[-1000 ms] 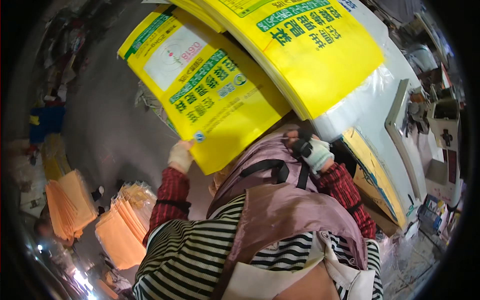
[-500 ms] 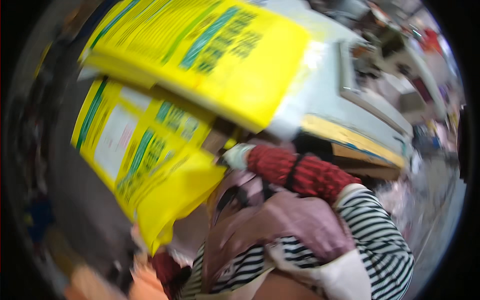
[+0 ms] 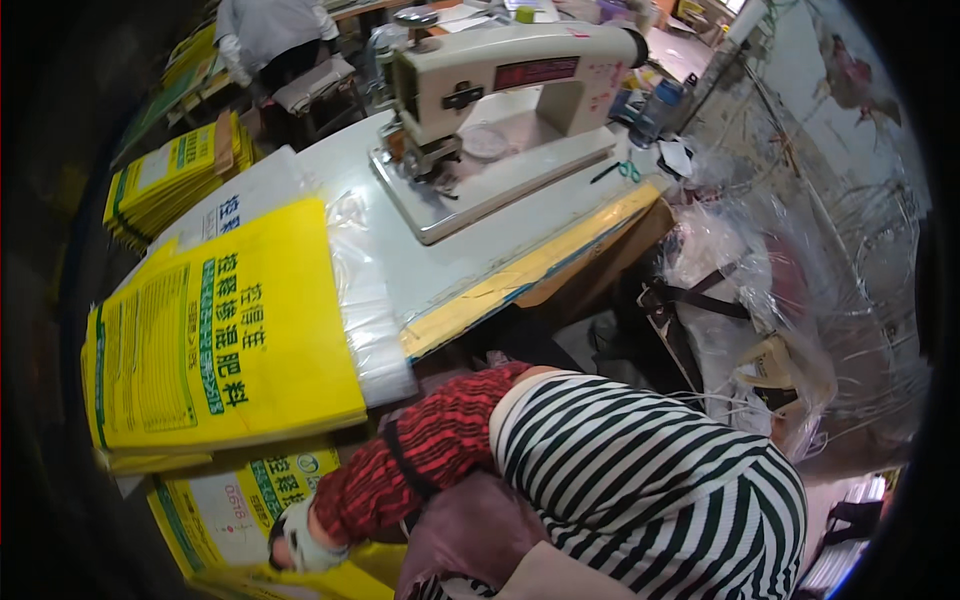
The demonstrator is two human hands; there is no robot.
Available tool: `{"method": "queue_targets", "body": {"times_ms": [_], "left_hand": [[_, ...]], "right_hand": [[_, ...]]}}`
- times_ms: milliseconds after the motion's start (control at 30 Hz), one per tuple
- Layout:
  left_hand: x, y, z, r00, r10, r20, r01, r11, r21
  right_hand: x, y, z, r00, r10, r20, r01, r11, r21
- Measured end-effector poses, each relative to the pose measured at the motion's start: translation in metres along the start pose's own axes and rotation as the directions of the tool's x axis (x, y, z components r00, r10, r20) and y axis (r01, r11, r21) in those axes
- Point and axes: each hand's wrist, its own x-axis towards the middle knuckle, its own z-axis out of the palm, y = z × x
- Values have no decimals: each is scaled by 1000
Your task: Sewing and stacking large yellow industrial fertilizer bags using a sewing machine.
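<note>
My right hand (image 3: 302,543), in a pale glove with bare fingertips, is at the lower left, its arm in a red and black sleeve cover reaching across my lap. The fingers look curled onto a yellow printed bag (image 3: 205,520), though their undersides are hidden. Part of that bag shows on both sides of the hand and runs under the lower picture edge. Just above it, a stack of flat yellow bags (image 3: 300,290) lies at the left end of the sewing table (image 3: 350,170). My left hand is out of sight.
A white industrial sewing machine (image 3: 520,85) stands on the table, with green-handled scissors (image 3: 628,172) beside it. Another yellow bag stack (image 3: 165,180) sits farther left, near a person (image 3: 275,35) at the back. Clear plastic wrapping (image 3: 800,300) hangs on the right.
My view has swung toward the sewing machine and sharpened. My right hand is now lower left, over the lower bag. The left sleeve cover, seen at the bottom before, has left view.
</note>
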Motion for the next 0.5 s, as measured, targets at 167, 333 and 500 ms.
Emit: {"method": "queue_targets", "body": {"times_ms": [167, 333, 500], "left_hand": [[-6, 3, 16, 996, 55, 64, -45, 989, -138], [-9, 8, 54, 980, 84, 179, -33, 961, -275], [26, 50, 117, 932, 278, 233, -298, 953, 54]], "right_hand": [[71, -189, -33, -43, 498, -866, -995, -104, -10], [-57, -331, -3, -337, -300, -892, -926, -69, 372], [-135, -475, 157, -224, -730, -646, -780, -263, 567]]}}
